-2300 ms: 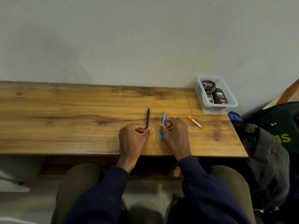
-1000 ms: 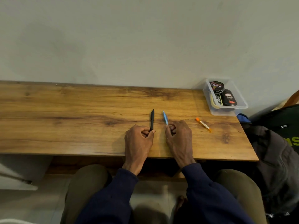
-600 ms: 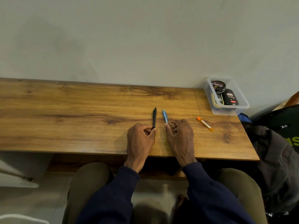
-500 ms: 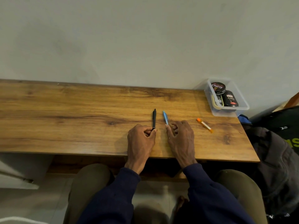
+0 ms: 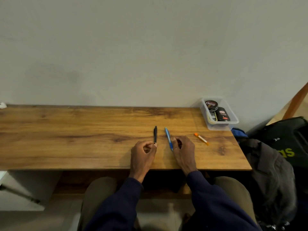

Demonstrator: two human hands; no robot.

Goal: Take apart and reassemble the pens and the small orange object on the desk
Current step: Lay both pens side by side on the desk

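A black pen point(image 5: 155, 134) lies on the wooden desk point(image 5: 83, 139), pointing away from me. My left hand point(image 5: 143, 155) is curled behind it, thumb and forefinger pinching its near end. A blue pen point(image 5: 168, 138) lies just to the right, slanted slightly left at its far end. My right hand point(image 5: 183, 150) rests beside it with fingers curled and the thumb against the pen's right side. The small orange object point(image 5: 201, 139), a thin orange-capped tube, lies alone on the desk to the right of my right hand.
A clear plastic box point(image 5: 233, 121) holding dark tins stands at the desk's back right corner. A dark bag and grey cloth point(image 5: 275, 164) sit off the desk's right edge. The wall runs along the back edge of the desk.
My right hand has shifted slightly right, so the blue pen's near half now shows beside the thumb. The left hand and black pen have hardly moved.
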